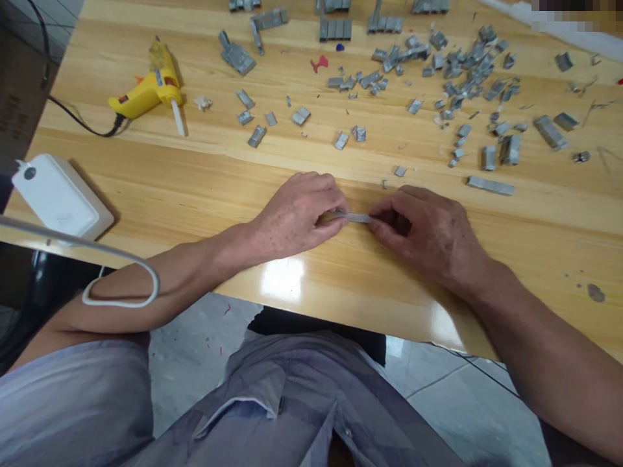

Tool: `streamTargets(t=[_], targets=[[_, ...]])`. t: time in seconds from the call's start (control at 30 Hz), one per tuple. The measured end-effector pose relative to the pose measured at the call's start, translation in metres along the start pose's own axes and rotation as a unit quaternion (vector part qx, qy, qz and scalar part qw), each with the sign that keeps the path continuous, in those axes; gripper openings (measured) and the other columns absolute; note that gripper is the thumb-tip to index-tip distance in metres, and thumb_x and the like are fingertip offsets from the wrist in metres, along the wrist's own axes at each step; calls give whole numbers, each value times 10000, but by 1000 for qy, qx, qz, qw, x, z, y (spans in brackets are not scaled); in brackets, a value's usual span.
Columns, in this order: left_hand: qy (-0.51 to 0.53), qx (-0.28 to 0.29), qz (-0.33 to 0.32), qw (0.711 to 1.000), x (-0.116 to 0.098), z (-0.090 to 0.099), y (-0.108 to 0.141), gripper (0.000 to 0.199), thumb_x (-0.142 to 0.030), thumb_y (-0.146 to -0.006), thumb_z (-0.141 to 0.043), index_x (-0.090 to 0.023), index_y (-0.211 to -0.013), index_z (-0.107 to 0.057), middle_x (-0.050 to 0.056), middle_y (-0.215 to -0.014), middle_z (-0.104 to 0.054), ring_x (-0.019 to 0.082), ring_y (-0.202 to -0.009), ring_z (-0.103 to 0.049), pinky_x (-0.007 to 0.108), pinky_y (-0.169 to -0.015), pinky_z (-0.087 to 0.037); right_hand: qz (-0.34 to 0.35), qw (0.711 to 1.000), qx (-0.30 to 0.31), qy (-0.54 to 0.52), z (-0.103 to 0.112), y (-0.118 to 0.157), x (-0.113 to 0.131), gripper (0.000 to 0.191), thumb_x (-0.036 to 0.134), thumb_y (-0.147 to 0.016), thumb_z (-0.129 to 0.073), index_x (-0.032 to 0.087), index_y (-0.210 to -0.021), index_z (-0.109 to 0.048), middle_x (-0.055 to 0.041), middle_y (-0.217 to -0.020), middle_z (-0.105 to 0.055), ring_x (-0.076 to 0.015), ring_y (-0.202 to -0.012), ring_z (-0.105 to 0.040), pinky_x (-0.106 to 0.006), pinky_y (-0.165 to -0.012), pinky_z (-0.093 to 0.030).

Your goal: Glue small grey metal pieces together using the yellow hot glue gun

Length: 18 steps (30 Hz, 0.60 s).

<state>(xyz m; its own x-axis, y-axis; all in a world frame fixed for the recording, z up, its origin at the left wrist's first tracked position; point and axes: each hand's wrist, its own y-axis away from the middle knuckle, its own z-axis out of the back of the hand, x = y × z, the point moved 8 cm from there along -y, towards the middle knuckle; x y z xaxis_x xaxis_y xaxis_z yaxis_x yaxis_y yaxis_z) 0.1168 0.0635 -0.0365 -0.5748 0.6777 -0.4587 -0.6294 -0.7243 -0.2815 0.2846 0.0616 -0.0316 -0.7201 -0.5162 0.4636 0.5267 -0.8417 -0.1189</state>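
Observation:
A thin grey metal strip (358, 218) is stretched between my two hands, low over the wooden table. My left hand (306, 211) pinches its left end between thumb and fingers. At the other end my right hand (426, 227) pinches it the same way. Just beyond the hands lie a tiny bent piece (384, 184) and a small flat grey piece (400, 171). A longer grey strip (490, 185) rests to the right, past my right hand. Fingertips partly cover the ends of the held strip.
A yellow glue gun (146, 91) with a black cord lies at the back left. Nearer stands a white box-shaped device (63, 198); a white cable (121, 250) loops over my left forearm. Grey staple-like pieces (467, 71) are scattered across the back of the wooden table (195, 194).

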Motion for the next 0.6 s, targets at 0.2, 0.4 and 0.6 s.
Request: streamTargets(t=[0.2, 0.4, 0.6], targets=[[-8, -2, 1, 1000, 0, 0, 0, 135, -301, -1028, -652, -206, -982, -736, 53, -911, -711, 216, -860, -646, 375, -818, -479, 2, 1000, -3, -2, 0, 0, 0, 193, 431, -1036, -617, 297, -949, -725, -64, -824, -727, -267, -757, -671, -393, -651, -477], [-1, 1, -2, 1000, 0, -1, 0, 165, -320, -1045, -637, -208, -980, -740, 55, -914, -712, 215, -867, -648, 373, -818, -482, 0, 1000, 1, 2, 0, 0, 0, 174, 408, -1029, -627, 288, -951, -726, -69, -839, -731, -263, -754, -670, -396, -658, -477], [2, -1, 0, 1000, 0, -1, 0, 193, -346, -1056, -630, -206, -975, -735, 59, -924, -715, 223, -890, -655, 384, -846, -495, 0, 1000, 2, 1, 0, 0, 0, 180, 415, -1035, -616, 294, -953, -721, -64, -840, -735, -260, -748, -665, -396, -657, -478]])
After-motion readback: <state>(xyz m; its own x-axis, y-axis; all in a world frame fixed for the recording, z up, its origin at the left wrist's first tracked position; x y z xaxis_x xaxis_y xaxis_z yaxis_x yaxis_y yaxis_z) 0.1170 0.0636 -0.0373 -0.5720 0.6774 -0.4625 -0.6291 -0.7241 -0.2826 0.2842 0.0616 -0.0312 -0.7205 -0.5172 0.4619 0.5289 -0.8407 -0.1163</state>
